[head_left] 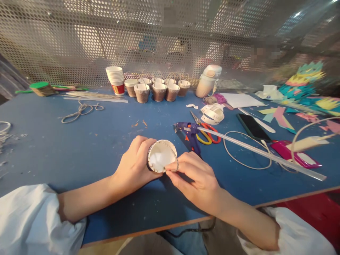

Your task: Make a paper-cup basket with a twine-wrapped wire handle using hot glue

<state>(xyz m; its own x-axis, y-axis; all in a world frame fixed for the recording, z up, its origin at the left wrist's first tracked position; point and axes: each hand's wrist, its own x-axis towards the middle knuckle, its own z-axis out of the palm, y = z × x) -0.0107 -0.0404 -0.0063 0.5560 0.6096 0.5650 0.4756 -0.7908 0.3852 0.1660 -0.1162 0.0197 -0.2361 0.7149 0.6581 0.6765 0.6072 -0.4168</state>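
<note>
Tilted toward me, a white paper cup (159,159) shows its inside. My left hand (136,156) is wrapped round its left side. A thin twisted cord (176,163) curves along the cup's right rim. My right hand (195,177) pinches this cord with thumb and forefinger at the lower right of the rim. The cup's outer wall is mostly hidden by my fingers. Just beyond my right hand lies a purple glue gun (189,131) with a long clear glue stick (255,148) in its back. Scissors (208,136) with red and yellow handles lie beside it.
At the back stand several brown-wrapped cups (158,92), a stack of paper cups (115,78) and a bottle (207,81). A ribbon roll (212,113), a phone (253,126) and paper scraps (281,117) lie right. String (78,114) lies left. A perforated metal panel (101,39) rises behind.
</note>
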